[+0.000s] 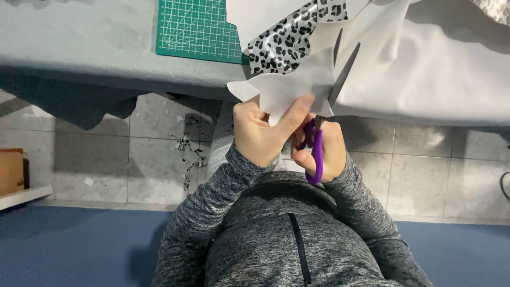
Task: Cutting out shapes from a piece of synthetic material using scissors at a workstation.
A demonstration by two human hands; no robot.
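The right hand [325,151] grips purple-handled scissors [325,114], fingers curled through the loops. The scissors' long axis runs from the handles low near the body up and slightly rightward, the blades parted and their tips pointing away from the person into the sheet [297,87]. The left hand [263,130] pinches the white sheet's cut edge, thumb on top, fingers closed beneath, just left of the blades. The leopard-print side shows above the fingertips. A green mat [194,29] lies well beyond, on the table [79,42].
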